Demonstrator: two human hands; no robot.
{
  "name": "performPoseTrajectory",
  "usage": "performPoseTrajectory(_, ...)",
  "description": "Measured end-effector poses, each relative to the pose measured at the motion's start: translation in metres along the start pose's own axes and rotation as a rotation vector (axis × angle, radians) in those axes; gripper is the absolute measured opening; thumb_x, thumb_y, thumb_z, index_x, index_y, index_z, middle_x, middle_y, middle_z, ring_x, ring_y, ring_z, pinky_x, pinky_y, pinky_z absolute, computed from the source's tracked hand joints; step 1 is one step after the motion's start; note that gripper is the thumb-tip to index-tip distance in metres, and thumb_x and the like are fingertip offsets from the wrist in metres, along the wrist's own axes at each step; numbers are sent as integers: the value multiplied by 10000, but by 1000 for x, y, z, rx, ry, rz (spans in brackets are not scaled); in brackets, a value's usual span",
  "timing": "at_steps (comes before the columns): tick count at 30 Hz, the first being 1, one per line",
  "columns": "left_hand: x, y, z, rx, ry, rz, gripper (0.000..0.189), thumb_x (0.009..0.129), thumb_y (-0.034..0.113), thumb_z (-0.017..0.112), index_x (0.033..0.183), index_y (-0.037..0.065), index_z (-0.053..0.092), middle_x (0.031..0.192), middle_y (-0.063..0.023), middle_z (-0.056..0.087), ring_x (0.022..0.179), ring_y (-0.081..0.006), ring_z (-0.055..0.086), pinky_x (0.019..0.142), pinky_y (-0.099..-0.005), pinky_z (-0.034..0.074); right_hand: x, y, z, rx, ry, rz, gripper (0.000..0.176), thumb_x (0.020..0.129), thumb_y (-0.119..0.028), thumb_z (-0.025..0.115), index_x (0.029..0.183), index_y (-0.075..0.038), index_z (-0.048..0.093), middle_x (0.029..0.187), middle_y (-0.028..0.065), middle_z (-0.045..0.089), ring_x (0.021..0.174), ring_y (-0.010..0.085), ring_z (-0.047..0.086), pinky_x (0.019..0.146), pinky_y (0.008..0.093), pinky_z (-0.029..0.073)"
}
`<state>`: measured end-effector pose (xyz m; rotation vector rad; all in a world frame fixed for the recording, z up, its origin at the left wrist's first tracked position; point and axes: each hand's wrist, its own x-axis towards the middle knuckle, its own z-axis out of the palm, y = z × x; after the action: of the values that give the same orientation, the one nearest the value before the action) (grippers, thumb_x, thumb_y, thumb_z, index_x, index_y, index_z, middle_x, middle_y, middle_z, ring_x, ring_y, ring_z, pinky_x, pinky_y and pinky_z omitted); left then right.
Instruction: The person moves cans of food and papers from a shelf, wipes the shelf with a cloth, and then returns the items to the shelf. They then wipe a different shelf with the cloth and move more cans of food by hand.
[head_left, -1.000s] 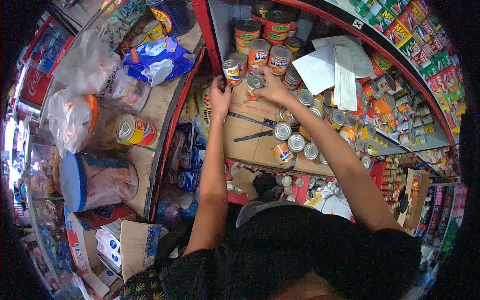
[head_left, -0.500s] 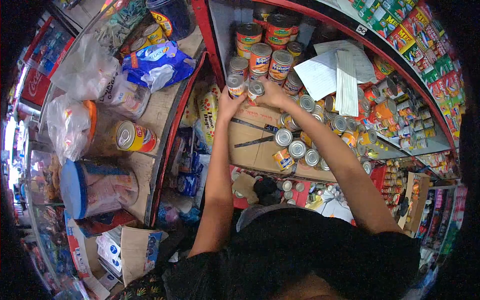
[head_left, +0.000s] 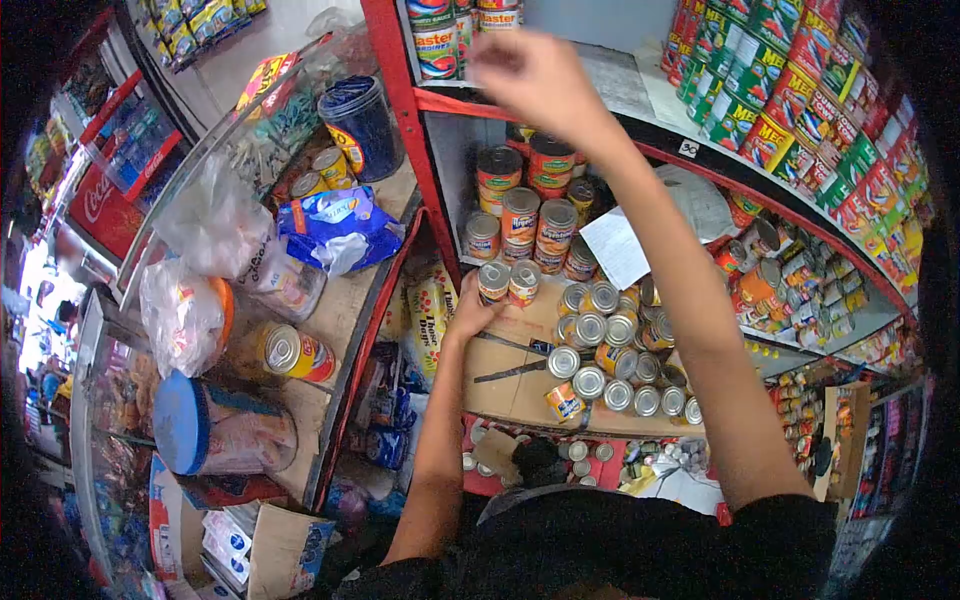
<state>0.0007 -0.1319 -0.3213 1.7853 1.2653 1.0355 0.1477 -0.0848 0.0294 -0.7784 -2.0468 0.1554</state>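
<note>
My left hand (head_left: 472, 310) is closed around the side of a small can (head_left: 493, 282), which stands upright on the cardboard shelf bottom. Right beside it is a second small can (head_left: 524, 283). Behind them are taller orange-labelled cans (head_left: 519, 222), some stacked. My right hand (head_left: 550, 88) is raised in front of the upper shelf, close to the sardine cans (head_left: 437, 50). Its fingers are smeared by motion, so whether they hold anything does not show. Several small cans (head_left: 591, 327) are grouped on the right part of the cardboard (head_left: 510, 365).
White papers (head_left: 615, 250) rest among the cans, partly behind my right forearm. The red-edged shelf front (head_left: 690, 150) runs above. To the left, a counter carries a blue wipes pack (head_left: 340, 225), a yellow-red can (head_left: 297, 352) and a blue-lidded jar (head_left: 180, 422).
My right hand has left the small can and risen to the upper shelf. My left hand stays at its can, now beside the second one. The view has tilted upward.
</note>
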Motion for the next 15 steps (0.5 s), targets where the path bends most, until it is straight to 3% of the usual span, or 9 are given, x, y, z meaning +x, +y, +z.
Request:
performPoseTrajectory(1,-1,-8,4,84,42,8,674,683,173,720,1251,5,396,1267,-195,420,1231,-322,354,1027,-370,295,23,6,0,-30,182,-39,337,742,-179,659,1033,-32,576,854,51,638,792,126,605,656,279,491)
performPoseTrajectory(3,-6,-7,3,170,85,16,676,684,174,710,1255,1,392,1260,-207,421,1224,-335,355,1024,-377,296,67,32,4,193,22,83,639,682,-145,714,1199,-31,356,1021,177,556,885,256,584,762,357,480)
performPoseTrajectory(4,-9,0,0,176,114,15,663,687,163,695,1253,-4,393,1261,-215,417,1208,-336,371,1015,-381,306,73,34,14,193,25,82,639,682,-145,714,1199,-31,356,1021,177,556,885,256,584,762,357,480)
performPoseTrajectory(6,-15,6,-6,186,144,17,651,690,152,681,1251,-9,394,1262,-223,414,1193,-338,386,1005,-386,316,79,33,33,-113,186,160,749,629,-236,751,1228,-24,354,1051,201,559,985,307,564,842,377,447)
performPoseTrajectory(9,-17,1,-16,91,221,-12,600,698,116,652,1234,-17,418,1219,-234,444,1148,-346,430,976,-384,344,86,30,40,130,151,188,833,587,-305,774,1241,-23,342,1088,207,551,1036,330,536,891,402,416)
performPoseTrajectory(11,-17,-1,-22,116,328,-85,549,704,135,689,1194,-3,485,1138,-190,536,1097,-299,496,942,-360,377,87,28,40,124,145,192,823,581,-312,776,1221,-12,357,1097,209,546,1041,324,534,889,399,418)
performPoseTrajectory(12,-16,8,-24,131,420,-25,423,736,96,644,1134,1,539,1068,-176,577,1028,-282,541,900,-352,407,86,27,39,117,143,200,813,574,-319,779,1202,0,372,1107,211,541,1045,319,533,888,395,420)
performPoseTrajectory(15,-10,48,-41,79,483,-18,378,754,70,612,1121,4,547,1067,-169,577,1003,-274,550,887,-346,416,82,17,30,31,126,321,777,561,-318,783,1156,16,412,1112,213,539,1045,309,533,887,387,423)
